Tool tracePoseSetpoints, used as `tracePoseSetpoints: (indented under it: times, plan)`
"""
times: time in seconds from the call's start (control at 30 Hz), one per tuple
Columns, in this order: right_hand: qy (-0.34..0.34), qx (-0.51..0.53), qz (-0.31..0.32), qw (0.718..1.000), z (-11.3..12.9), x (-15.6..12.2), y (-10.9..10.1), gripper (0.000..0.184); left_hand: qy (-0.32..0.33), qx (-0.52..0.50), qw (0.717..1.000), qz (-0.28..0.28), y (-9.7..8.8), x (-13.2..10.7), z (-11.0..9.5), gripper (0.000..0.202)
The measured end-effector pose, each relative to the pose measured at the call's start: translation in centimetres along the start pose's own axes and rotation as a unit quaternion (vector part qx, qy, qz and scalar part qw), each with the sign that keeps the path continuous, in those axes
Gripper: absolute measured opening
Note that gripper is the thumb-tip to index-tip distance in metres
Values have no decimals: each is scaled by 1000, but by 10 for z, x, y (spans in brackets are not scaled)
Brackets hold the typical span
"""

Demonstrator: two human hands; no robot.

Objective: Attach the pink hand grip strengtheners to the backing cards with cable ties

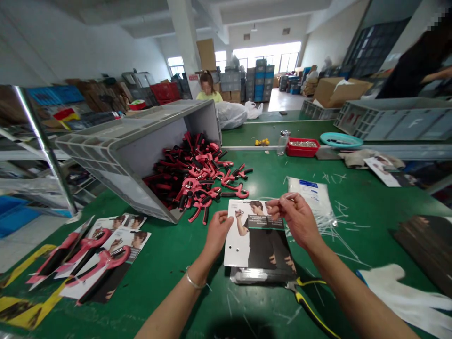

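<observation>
My left hand rests on the left edge of a printed backing card, the top one of a stack on the green table; its fingers are curled against the card. My right hand hovers over the card's upper right corner, fingers pinched on something thin, perhaps a clear plastic tie. A heap of red and black hand grippers spills from a tipped grey crate just beyond the card.
Finished cards with grippers attached lie at the left. A bag of clear ties, yellow-handled cutters, a white glove, a red tray and grey crates are around. Two other people stand further back.
</observation>
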State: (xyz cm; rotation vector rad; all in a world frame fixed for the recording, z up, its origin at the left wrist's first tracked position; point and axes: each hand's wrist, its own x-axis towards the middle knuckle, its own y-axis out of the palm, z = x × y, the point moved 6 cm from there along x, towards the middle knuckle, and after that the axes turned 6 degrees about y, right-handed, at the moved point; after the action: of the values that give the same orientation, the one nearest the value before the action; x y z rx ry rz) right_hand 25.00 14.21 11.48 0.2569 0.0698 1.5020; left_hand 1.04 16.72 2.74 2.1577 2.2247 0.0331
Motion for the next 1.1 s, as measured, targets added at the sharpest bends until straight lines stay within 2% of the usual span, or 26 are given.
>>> tracePoseSetpoints:
  times: [0.13,0.23,0.3,0.43,0.53,0.6,0.67,0.8,0.97,1.1]
  plan:
    - [-53,-101,1,993,2,-9,18,21,1,-25,999,-21,-13,-3,14,44]
    - [-55,-138,17,989,-4,-15,33,20,8,-30,999,-44,-29,-4,11,46]
    - [-55,-167,26,984,-8,-15,43,19,2,-55,998,-40,-33,-5,8,46]
    - [-67,-194,47,978,-12,-13,61,17,-23,-132,990,-47,-26,-9,13,43]
    - [-70,-212,55,973,-20,-15,68,18,-84,-158,982,-56,-14,-19,34,46]
    - [-68,-237,56,968,-26,-17,68,19,-123,-176,976,-36,-4,-28,49,53]
    - [-67,-267,63,959,-33,-19,67,19,-130,-207,970,-16,3,-33,57,62]
    - [-83,-325,78,939,-41,-23,67,21,-109,-219,970,-14,0,-33,46,63]
    - [-128,-332,15,934,-33,-30,61,24,-76,-196,978,4,-3,-24,20,54]
    - [-140,-329,1,934,-30,-34,58,25,-60,-173,983,25,2,-25,25,48]
